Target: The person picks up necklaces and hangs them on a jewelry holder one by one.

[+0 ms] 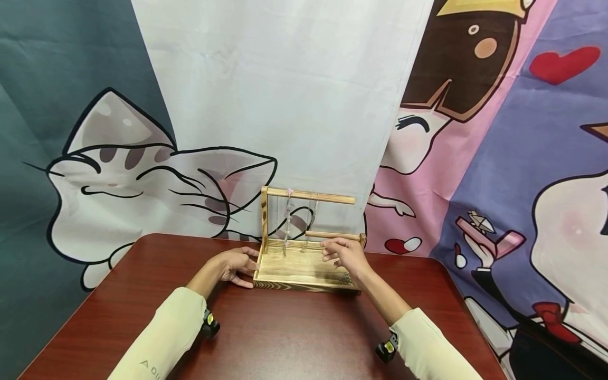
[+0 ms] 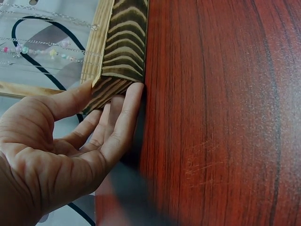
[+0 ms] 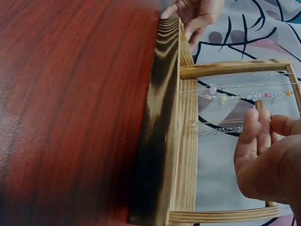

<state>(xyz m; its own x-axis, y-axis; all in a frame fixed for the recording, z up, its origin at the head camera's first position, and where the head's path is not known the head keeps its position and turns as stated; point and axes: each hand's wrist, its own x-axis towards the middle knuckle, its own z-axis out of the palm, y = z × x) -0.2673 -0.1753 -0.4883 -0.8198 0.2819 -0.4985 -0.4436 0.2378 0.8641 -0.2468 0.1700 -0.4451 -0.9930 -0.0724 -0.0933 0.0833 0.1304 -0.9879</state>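
A wooden jewelry stand [image 1: 304,285] has a shallow tray base and two horizontal rods. My left hand [image 1: 237,266] grips the tray's left end; in the left wrist view its thumb [image 2: 70,101] lies at the rim and fingers reach the end's underside. Several fine necklaces hang from the upper rod [image 1: 332,198], among them a pastel beaded necklace [image 3: 249,96]. Over the tray's right half hovers my right hand [image 1: 347,255], fingers bent and fingertips close to the thumb. I cannot tell whether it pinches something small. A small heap of chain jewelry [image 1: 345,278] lies in the tray's front right corner.
Beneath the stand is a reddish-brown table [image 1: 294,338]. A cartoon-printed cloth [image 1: 294,95] hangs close behind it. The shorter lower rod [image 1: 332,235] sits behind my right hand. A black wrist camera [image 1: 210,324] is strapped to the left sleeve, another to the right.
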